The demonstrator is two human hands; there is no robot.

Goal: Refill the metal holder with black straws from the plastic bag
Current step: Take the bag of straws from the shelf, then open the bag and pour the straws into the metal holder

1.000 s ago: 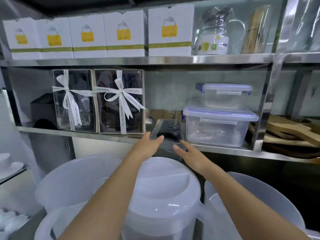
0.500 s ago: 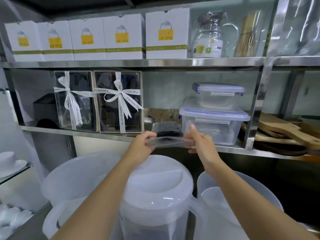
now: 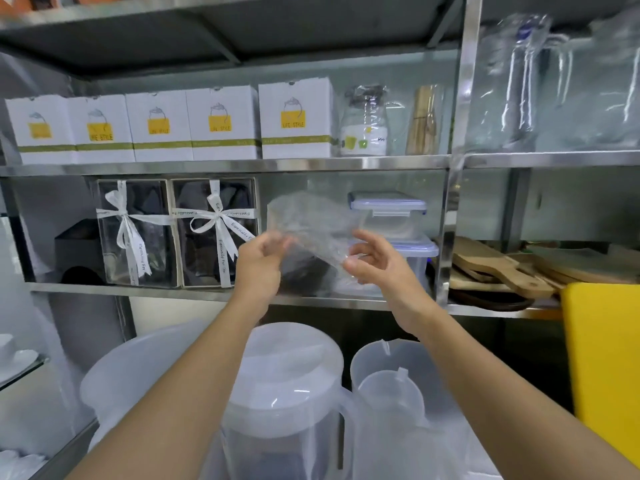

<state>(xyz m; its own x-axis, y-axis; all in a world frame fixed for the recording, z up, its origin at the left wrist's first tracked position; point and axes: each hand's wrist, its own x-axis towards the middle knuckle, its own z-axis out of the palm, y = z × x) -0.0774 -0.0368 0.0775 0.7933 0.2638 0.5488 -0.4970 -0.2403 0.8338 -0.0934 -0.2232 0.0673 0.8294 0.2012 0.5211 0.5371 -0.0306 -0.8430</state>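
A clear plastic bag (image 3: 313, 220) is held up in front of the middle shelf, its loose upper end crumpled and see-through. A dark bundle of black straws (image 3: 304, 273) fills its lower end, down at the shelf. My left hand (image 3: 259, 261) pinches the bag's left edge. My right hand (image 3: 377, 259) grips its right edge with the fingers curled. No metal holder shows in this view.
Stacked lidded plastic containers (image 3: 391, 213) stand just right of the bag, and ribboned gift boxes (image 3: 214, 233) just left. White boxes (image 3: 294, 123) line the upper shelf. Plastic pitchers (image 3: 284, 382) stand below my arms. Wooden boards (image 3: 498, 265) and a yellow board (image 3: 602, 368) are at the right.
Both hands closed on the bag lying on the shelf and raised its clear end upward. My view has tilted up, showing more of the upper shelves.
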